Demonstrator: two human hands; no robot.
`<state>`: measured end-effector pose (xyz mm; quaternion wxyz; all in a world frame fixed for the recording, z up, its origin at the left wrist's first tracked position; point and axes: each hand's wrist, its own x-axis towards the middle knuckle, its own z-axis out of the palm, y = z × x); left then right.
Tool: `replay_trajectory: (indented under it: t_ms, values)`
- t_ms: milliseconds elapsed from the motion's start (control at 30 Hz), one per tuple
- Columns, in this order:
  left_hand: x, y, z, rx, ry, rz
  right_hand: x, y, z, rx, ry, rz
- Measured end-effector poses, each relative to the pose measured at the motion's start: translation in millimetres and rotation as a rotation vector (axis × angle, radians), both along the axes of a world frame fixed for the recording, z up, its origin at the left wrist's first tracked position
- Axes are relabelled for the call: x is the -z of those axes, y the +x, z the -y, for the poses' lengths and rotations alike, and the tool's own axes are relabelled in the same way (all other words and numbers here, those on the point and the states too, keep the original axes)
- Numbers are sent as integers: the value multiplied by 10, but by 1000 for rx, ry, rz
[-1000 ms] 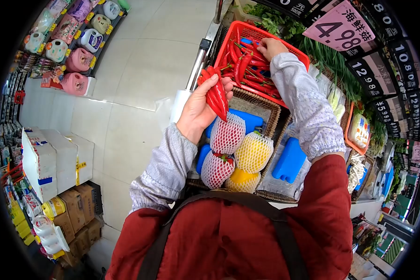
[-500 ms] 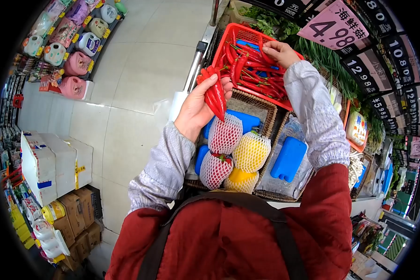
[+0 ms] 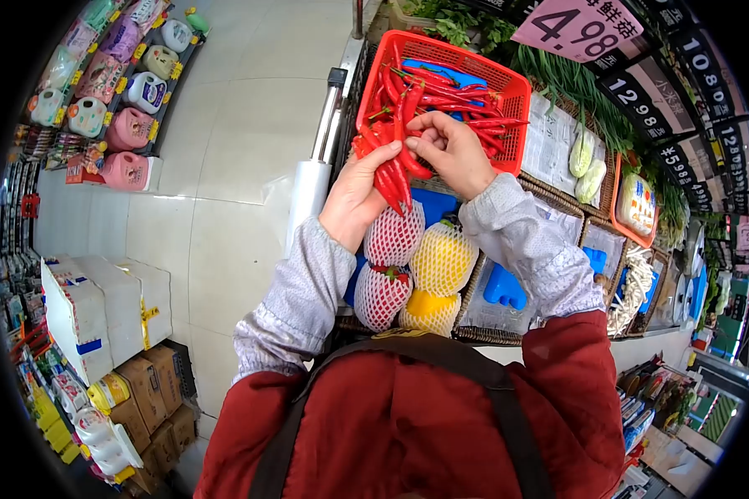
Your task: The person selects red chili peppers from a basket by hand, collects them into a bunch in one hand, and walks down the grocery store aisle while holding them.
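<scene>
My left hand [image 3: 349, 201] is closed around a bunch of long red chili peppers [image 3: 394, 181], their tips pointing down toward me. Against that bunch, my right hand [image 3: 458, 156] pinches a red chili pepper [image 3: 418, 169] between thumb and fingers; part of it is hidden. Just beyond both hands stands a red plastic basket [image 3: 519, 90] with more loose chilies [image 3: 458, 101] and a blue ice pack [image 3: 429, 72] in it. Below my hands sit netted red bell peppers [image 3: 391, 237] and netted yellow bell peppers [image 3: 444, 259].
Another blue ice pack [image 3: 504, 286] lies in a wicker tray under my right forearm. A plastic film roll [image 3: 309, 195] stands at the display's left edge. Pale cabbages [image 3: 589, 179] and price signs [image 3: 587, 29] are to the right, white boxes [image 3: 100, 308] at left.
My right hand has come from the basket's far side back to my left hand, bringing a chili to the bunch. The view has shifted slightly.
</scene>
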<state>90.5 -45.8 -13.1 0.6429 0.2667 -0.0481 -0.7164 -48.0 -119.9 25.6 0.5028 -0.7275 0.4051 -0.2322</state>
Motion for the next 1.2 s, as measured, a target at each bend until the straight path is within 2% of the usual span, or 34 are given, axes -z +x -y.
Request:
replay_trajectory:
  t_ms: [167,233,367,433,500,567,667,767,833,1000,1200]
  values:
    - [-84,132,-135,-54,106,-43,144,-233,30,41,-22,114]
    - [-107,195,-215,-64,100,-48,134,-423,68,48,-144,-125]
    - [-86,276,-344,-73,104,-71,272,-840,209,74,-231,-303]
    - [-136,273,-400,-75,50,-63,200,-1013,334,173,-387,-462]
    - [-129,266,-410,-69,55,-50,224,-1234,566,272,-500,-496]
    - [-115,252,-408,-57,5,-56,163,-1374,731,347,-489,-629]
    - [-176,259,-409,-25,-3,-29,161,-1419,809,339,-520,-655]
    - [-262,320,-411,3,-2,22,185,-1348,788,240,-528,-622]
    - [-309,356,-403,-55,-13,73,243,-1312,771,94,-625,-572]
    - [-442,473,-497,-67,-62,65,306,-1182,659,-105,-698,-638]
    - [-446,576,-585,-80,-111,-14,395,-992,649,-177,-808,-660]
